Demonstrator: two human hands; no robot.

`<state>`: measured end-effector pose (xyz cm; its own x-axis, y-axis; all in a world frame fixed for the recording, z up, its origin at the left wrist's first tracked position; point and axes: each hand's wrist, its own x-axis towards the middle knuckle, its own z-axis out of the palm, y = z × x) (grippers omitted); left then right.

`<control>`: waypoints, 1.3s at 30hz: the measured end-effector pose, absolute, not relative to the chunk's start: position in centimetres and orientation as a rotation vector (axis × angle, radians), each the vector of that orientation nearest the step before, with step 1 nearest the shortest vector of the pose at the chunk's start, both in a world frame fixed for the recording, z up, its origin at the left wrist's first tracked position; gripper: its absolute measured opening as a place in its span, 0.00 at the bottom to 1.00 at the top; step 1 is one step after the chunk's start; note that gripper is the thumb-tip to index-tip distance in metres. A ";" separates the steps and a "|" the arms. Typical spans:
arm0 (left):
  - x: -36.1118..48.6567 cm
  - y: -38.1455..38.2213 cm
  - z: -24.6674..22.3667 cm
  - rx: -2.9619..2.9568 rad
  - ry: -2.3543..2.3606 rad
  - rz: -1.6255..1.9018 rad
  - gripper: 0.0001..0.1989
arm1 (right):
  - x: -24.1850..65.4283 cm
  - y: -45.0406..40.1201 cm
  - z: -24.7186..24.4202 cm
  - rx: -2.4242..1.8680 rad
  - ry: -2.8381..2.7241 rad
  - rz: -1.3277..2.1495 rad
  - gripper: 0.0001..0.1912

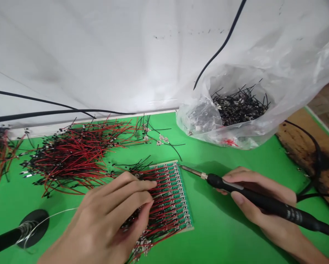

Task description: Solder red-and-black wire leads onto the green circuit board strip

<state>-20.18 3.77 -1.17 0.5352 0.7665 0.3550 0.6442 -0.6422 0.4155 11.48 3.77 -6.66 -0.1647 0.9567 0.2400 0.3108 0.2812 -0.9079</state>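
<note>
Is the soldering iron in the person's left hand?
No, the soldering iron is held in the right hand, while the left hand rests on the red and black wires.

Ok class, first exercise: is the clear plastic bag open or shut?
Open: the clear plastic bag gapes wide, and the short black wires inside show through its mouth.

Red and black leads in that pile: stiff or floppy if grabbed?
The thin red and black leads look light and fairly floppy, given their loose curves. Being crossed over each other, a grabbed bunch would probably drag neighbours along. Their thinness suggests easy kinking.
</note>
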 end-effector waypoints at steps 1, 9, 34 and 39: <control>-20.4 3.8 -1.0 2.539 1.150 0.705 0.10 | 11.4 3.8 -6.7 -1.164 -1.661 0.914 0.12; -21.1 6.4 1.1 2.431 1.287 0.549 0.06 | 11.3 4.0 -6.4 -1.156 -1.644 0.962 0.11; -19.9 10.3 -0.4 2.786 1.313 0.615 0.08 | 10.9 4.0 -6.7 -1.135 -1.568 0.968 0.06; -19.5 11.8 -0.6 2.293 1.412 0.823 0.06 | 10.9 4.1 -6.2 -1.146 -1.606 0.923 0.06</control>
